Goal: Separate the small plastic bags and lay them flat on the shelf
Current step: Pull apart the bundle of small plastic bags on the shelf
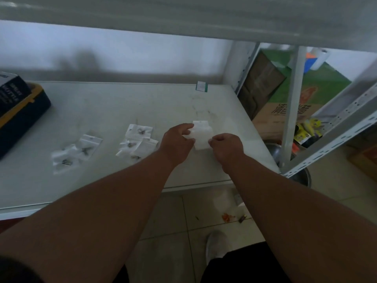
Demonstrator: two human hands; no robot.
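Both hands on one small stack of plastic bags (202, 135), milky, thin, rectangular, held just above the white shelf (122, 103) near its right end. Left hand (177, 141) pinches the stack's left edge, right hand (226, 146) pinches its lower right corner. Shelf surface smooth, faintly scuffed. Two loose clusters of bags already lie flat: middle cluster (138, 142) and left cluster (75, 153), each bag with small dark bits inside. Dark case with yellow trim (22, 119) at far left, box (10, 90) on top.
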